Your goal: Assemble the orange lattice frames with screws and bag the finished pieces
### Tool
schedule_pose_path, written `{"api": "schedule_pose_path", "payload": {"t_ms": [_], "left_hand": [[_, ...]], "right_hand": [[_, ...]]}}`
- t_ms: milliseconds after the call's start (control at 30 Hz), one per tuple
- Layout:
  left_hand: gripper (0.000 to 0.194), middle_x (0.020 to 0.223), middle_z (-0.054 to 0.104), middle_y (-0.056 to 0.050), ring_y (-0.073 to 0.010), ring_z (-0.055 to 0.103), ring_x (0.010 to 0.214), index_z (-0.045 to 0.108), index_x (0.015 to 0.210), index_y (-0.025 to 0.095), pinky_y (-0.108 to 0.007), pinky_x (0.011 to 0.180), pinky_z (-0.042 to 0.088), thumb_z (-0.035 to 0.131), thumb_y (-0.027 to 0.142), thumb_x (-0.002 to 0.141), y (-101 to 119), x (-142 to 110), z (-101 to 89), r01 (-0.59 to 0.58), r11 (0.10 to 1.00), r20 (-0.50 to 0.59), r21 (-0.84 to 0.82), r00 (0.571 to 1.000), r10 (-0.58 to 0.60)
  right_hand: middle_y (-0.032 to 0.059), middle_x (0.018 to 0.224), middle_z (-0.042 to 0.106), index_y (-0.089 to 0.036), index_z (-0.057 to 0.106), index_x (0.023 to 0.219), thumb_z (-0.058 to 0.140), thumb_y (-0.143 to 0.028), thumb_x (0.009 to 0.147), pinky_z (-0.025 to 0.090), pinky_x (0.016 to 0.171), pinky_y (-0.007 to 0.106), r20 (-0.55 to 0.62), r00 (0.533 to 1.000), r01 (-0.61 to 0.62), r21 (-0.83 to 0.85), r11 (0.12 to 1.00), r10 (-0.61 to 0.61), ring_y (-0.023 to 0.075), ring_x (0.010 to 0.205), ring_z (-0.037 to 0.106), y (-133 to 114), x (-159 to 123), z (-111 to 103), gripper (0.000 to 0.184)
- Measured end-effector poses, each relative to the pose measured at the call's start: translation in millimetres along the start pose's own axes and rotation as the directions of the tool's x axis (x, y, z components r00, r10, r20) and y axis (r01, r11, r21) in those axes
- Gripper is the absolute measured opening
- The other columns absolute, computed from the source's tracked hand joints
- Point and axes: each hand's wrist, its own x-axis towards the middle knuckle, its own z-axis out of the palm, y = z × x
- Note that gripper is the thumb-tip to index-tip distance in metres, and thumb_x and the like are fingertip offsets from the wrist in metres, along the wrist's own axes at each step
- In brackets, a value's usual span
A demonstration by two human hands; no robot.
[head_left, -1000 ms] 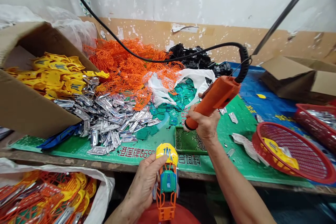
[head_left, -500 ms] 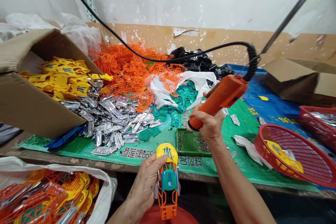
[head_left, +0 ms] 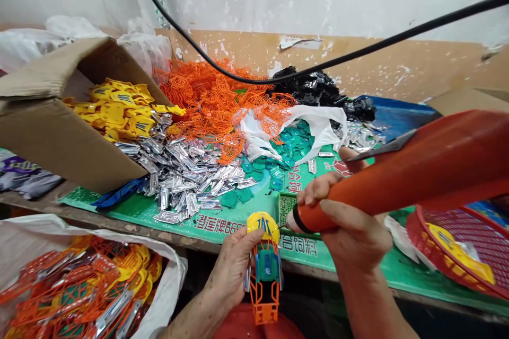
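Note:
My left hand [head_left: 234, 257] grips a toy car body [head_left: 267, 267] at the table's front edge, thumb on its yellow nose. It has an orange frame, a green middle piece and silvery side pieces. My right hand [head_left: 350, 217] is wrapped around an orange electric screwdriver [head_left: 397, 169], held slanted. The screwdriver's tip points left, close beside the car's yellow nose; whether they touch I cannot tell. Partly behind the tip lies a green tray [head_left: 287, 206] on the table; in this view its small contents are mostly hidden.
Silvery parts [head_left: 186, 175], orange frames [head_left: 210, 100], green pieces [head_left: 298, 143] and black parts [head_left: 310, 87] lie heaped behind. A cardboard box [head_left: 51, 132] holds yellow pieces. Assembled bodies fill a white sack [head_left: 175, 270]. A red basket [head_left: 421, 238] stands right; a black cable [head_left: 358, 53] crosses above.
My right hand has brought the screwdriver down and nearer, from over the green tray to beside the car's nose, tilting it flatter. My left hand still holds the car body. The view has shifted slightly.

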Motion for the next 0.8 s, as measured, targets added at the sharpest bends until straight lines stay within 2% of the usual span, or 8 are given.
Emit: {"api": "schedule_pose_path", "payload": {"t_ms": [133, 533, 800], "left_hand": [[0.035, 0.061, 0.067, -0.002, -0.0074, 0.053, 0.042, 0.067, 0.079, 0.010, -0.017, 0.040, 0.046, 0.084, 0.032, 0.058, 0, 0, 0.6, -0.004, 1.000, -0.005, 0.003, 1.000, 0.004], [0.038, 0.057, 0.064, 0.000, -0.0065, 0.051, 0.040, 0.064, 0.080, 0.011, -0.017, 0.038, 0.043, 0.085, 0.034, 0.057, -1, 1, -1.5, 0.000, 1.000, -0.019, 0.009, 1.000, 0.001], [0.036, 0.056, 0.062, 0.002, -0.0050, 0.049, 0.039, 0.064, 0.080, 0.011, -0.016, 0.039, 0.041, 0.085, 0.032, 0.058, -1, -1, 1.5, -0.010, 1.000, -0.018, -0.003, 1.000, 0.010]], "right_hand": [[-0.0050, 0.066, 0.058, -0.030, 0.055, 0.116, 0.063, -0.009, 0.062, 0.048, 0.060, 0.034, -0.030, 0.999, -0.040, -0.028, 0.999, 0.040, 0.0142, 0.058, 0.055, 3, -4, 4, 0.059], [-0.0049, 0.068, 0.059, -0.031, 0.054, 0.115, 0.065, -0.010, 0.064, 0.048, 0.062, 0.033, -0.015, 0.998, -0.062, -0.008, 0.998, 0.062, 0.0141, 0.060, 0.055, 11, -8, 2, 0.056], [-0.0059, 0.067, 0.060, -0.031, 0.053, 0.117, 0.066, -0.012, 0.063, 0.049, 0.062, 0.036, -0.029, 0.998, -0.058, -0.059, 0.997, 0.056, 0.0146, 0.058, 0.056, 13, -11, 3, 0.058]]}}
